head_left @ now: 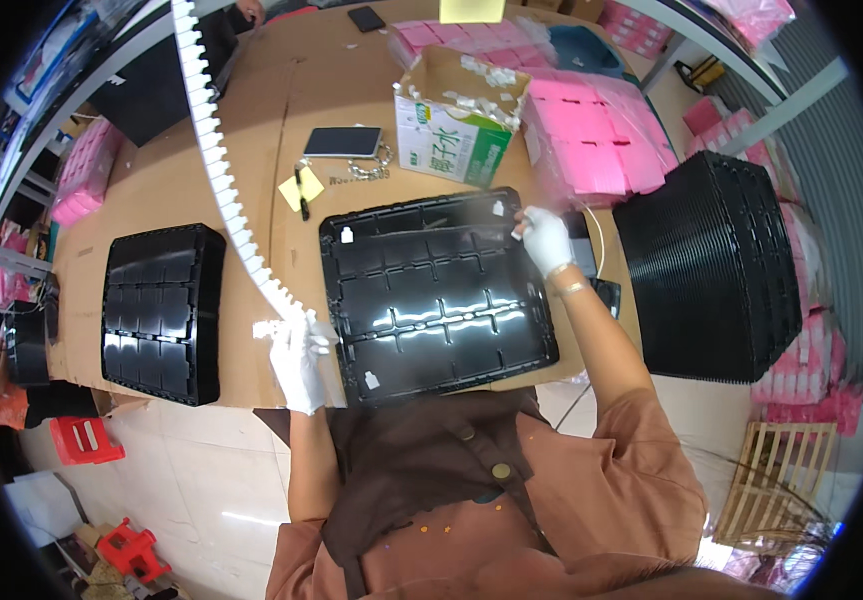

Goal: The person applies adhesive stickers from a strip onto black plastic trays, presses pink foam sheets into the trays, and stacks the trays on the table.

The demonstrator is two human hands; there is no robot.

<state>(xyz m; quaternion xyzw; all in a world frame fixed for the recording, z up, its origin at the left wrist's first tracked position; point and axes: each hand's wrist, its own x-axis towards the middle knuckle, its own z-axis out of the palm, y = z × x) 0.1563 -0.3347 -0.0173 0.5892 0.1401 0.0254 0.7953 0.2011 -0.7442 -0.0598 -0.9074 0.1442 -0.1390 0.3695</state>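
Note:
A black compartment tray (436, 290) lies on the cardboard-covered table in front of me. Three small white parts sit in its corner cells. My left hand (298, 362), in a white glove, grips the near end of a long white strip of small parts (219, 165) that curves away to the far left. My right hand (544, 238), also gloved, pinches a small white part (517, 234) at the tray's far right corner.
A stack of black trays (163, 310) lies on the left, and a taller stack (716, 265) stands at right. An open carton of white parts (461, 115), a phone (343, 141), keys, a yellow note, pink packets (601, 140) and a wooden crate (781, 470) are around.

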